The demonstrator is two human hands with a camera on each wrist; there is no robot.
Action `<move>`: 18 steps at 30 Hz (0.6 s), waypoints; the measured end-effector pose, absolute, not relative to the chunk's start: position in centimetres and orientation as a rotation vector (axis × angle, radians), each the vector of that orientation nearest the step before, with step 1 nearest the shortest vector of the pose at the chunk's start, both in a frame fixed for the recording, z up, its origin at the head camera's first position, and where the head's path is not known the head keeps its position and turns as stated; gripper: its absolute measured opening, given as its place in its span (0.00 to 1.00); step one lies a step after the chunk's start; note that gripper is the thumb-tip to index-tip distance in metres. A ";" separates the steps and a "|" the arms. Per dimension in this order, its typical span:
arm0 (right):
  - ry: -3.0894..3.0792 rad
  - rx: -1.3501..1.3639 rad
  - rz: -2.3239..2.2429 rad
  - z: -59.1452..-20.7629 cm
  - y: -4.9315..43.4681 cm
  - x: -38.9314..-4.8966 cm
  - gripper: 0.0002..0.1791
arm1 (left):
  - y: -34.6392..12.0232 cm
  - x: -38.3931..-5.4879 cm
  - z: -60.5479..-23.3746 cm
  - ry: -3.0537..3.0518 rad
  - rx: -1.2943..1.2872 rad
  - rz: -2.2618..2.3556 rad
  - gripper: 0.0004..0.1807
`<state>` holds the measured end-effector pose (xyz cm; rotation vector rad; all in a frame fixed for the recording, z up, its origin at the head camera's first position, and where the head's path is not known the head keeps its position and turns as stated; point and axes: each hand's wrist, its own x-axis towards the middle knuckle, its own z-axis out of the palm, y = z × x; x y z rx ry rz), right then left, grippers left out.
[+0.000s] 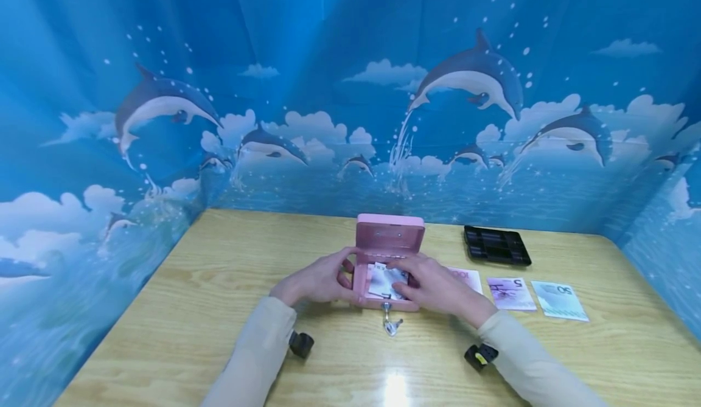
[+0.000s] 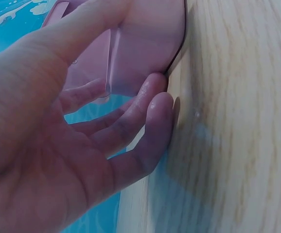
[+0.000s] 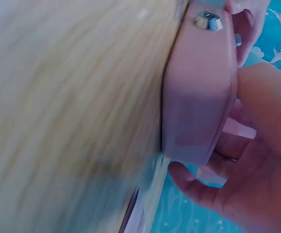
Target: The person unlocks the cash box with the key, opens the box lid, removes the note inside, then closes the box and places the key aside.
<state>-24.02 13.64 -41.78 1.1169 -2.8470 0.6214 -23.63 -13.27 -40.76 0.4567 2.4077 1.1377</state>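
Note:
A pink metal cash box (image 1: pixel 390 305) stands with its lid raised at the middle of the table. Greyish-white banknotes (image 1: pixel 379 282) lie inside it. My left hand (image 1: pixel 323 278) holds the box by its left side, thumb toward the front corner and fingers curved along the side wall (image 2: pixel 145 43). Over the opening, my right hand (image 1: pixel 432 282) touches the top banknote, its thumb and index finger spread apart. In the right wrist view, other fingers (image 3: pixel 196 189) reach past the right side of the box. Keys (image 1: pixel 391 326) hang from the front lock (image 3: pixel 208 21).
A black compartment tray (image 1: pixel 495 246) lies at the back right. In front of it are a pink note (image 1: pixel 467 278), partly behind my right hand, a purple 5 note (image 1: pixel 512 294) and a green 50 note (image 1: pixel 560 301). A dolphin-print curtain (image 1: pixel 328 90) encloses the table.

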 end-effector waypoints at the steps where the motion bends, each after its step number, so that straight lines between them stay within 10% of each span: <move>1: -2.853 1.114 0.633 -41.8 13.6 -24.0 0.22 | -13.3 -23.6 -40.8 2.407 0.459 1.138 0.54; 18: -2.858 1.001 0.850 -41.7 13.1 -23.9 0.21 | -13.4 -23.6 -40.9 2.418 0.478 1.138 0.55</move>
